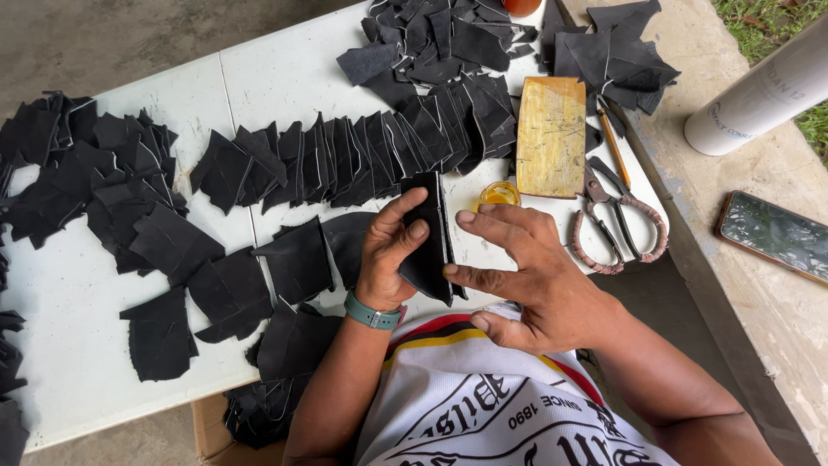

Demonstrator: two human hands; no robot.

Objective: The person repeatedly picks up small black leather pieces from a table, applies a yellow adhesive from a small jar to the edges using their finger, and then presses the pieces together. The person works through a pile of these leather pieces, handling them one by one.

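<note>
My left hand [390, 252] grips a black cut leather piece [429, 250], thumb pressed on its face, held upright just above the white table [285, 78]. My right hand [517, 263] touches the piece's right edge with its fingertips, fingers spread. A green band sits on my left wrist. A small yellow-lidded pot [498, 193] stands just beyond my right fingers.
Several black leather pieces lie in an overlapping row [362, 155], with heaps at left [95, 181] and at the back [448, 39]. A yellow wooden block [551, 135], scissors [617, 220], a pencil [613, 147], a phone [773, 236] and a white cylinder [763, 91] lie right.
</note>
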